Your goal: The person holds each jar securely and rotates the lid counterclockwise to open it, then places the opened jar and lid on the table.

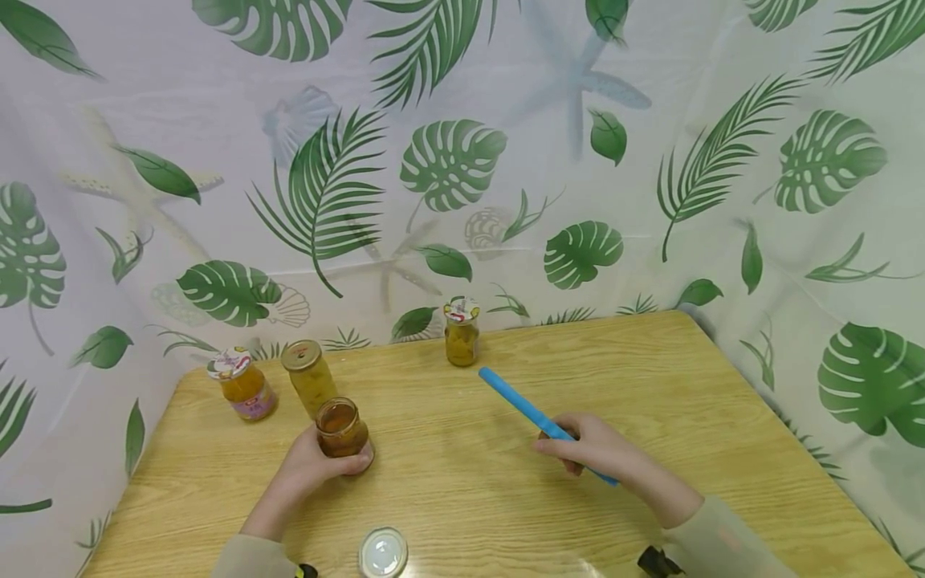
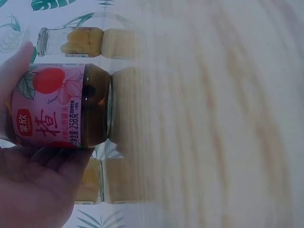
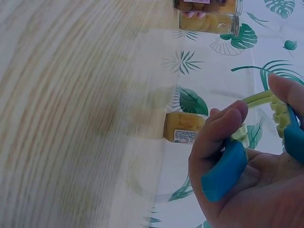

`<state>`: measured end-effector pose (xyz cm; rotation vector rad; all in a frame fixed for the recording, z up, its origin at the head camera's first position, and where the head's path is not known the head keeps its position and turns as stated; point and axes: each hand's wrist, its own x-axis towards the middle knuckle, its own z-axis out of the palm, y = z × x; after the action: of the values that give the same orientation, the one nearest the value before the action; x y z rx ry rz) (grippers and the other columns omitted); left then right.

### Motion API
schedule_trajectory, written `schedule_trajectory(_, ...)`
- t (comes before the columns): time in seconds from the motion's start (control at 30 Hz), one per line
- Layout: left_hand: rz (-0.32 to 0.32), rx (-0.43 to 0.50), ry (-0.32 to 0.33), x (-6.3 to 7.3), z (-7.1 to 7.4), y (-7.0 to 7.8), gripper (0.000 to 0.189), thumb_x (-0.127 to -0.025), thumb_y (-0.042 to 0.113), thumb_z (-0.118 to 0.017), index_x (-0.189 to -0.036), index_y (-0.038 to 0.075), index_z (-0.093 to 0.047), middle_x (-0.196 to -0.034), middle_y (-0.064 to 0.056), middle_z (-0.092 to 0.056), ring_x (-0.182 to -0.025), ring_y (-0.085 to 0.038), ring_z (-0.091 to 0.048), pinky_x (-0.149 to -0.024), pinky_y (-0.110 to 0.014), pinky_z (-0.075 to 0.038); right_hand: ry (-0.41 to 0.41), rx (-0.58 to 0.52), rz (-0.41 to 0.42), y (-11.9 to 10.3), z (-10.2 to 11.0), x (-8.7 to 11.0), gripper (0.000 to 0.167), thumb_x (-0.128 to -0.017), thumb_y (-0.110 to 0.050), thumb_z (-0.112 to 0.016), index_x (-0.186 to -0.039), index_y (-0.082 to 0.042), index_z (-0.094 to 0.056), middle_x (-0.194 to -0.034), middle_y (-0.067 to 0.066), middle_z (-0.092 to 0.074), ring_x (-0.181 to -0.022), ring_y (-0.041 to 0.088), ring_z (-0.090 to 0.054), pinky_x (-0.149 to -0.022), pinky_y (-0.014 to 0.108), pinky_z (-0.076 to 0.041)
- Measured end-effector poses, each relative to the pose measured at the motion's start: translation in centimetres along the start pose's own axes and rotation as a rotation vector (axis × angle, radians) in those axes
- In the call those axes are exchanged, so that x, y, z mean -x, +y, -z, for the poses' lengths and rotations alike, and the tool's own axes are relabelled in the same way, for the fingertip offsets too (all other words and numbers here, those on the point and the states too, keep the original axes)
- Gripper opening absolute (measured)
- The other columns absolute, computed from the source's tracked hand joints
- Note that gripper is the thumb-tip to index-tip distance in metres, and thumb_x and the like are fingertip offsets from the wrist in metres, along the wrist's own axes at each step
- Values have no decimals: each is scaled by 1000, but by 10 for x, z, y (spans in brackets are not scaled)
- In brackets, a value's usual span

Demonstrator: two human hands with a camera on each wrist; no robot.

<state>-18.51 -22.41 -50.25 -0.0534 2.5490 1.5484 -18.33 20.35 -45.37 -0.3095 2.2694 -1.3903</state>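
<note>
Left hand: its grip wraps the open jar, fingers and thumb curled round the labelled glass wall, the jar standing upright on the bench.
Right hand: its grip is clenched round the blue tool, whose long handle slants up and away from the hand towards the far jar.
Loose lid: lies flat on the bench, nearer the person than the left grip.
Other jars: a gold-lidded jar just behind the left grip, a patterned-lid jar to its left.
Handling: the open jar looks like heavy, smooth, breakable glass, probably best held low round the label; the tool seems stiff, light plastic.
</note>
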Motion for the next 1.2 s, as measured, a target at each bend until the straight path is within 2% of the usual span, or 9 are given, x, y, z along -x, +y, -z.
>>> schedule_trajectory(0.13, -2, 4, -4, 1, 1, 0, 77, -81, 17, -94, -142, -5, -54, -136, -23, -68, -132, -38, -63, -118, -55, -46, 5, 7, -2, 0, 1, 1, 43, -101, -34, -71, -119, 5, -68, -69, 0, -57, -64, 13, -54, -63, 35, -53)
schedule_trajectory(0.43, -44, -79, -21, 4, 12, -4, 81, -82, 22, -94, -148, -1, -52, -146, -24, -63, -139, -41, -58, -121, -55, -45, -13, -6, 10, -1, 2, 3, 39, -103, -29, -68, -120, 6, -67, -71, 0, -56, -63, 13, -51, -62, 32, -48)
schedule_trajectory(0.6, -54, -153, -39, 11, 26, -11, 84, -84, 21, -92, -151, -5, -48, -148, -28, -61, -142, -48, -54, -121, -60, -42, -10, -2, 13, 2, 3, 4, 41, -102, -29, -70, -121, 7, -65, -77, 2, -59, -64, 13, -51, -61, 31, -48)
schedule_trajectory(0.8, -43, -218, -26, 18, 46, -19, 85, -85, 21, -91, -152, -6, -46, -149, -27, -61, -143, -52, -51, -122, -63, -40, -9, 5, 40, 5, 4, 5, 42, -101, -29, -72, -121, 7, -65, -79, 3, -61, -63, 12, -52, -59, 30, -50)
schedule_trajectory(1.03, 9, -285, 5, 21, 70, -24, 86, -91, 30, -87, -155, -5, -43, -155, -29, -54, -146, -56, -44, -121, -66, -39, 1, 54, 39, 5, 7, 6, 53, -98, -34, -76, -127, 9, -63, -77, 2, -59, -64, 12, -53, -59, 30, -50)
schedule_trajectory(1.2, 36, -335, 23, 21, 90, -19, 83, -95, 34, -82, -155, -8, -42, -156, -32, -51, -145, -57, -44, -118, -67, -42, 8, 100, 31, 4, 9, 8, 61, -96, -36, -78, -132, 9, -60, -76, 1, -56, -64, 13, -51, -59, 28, -47)
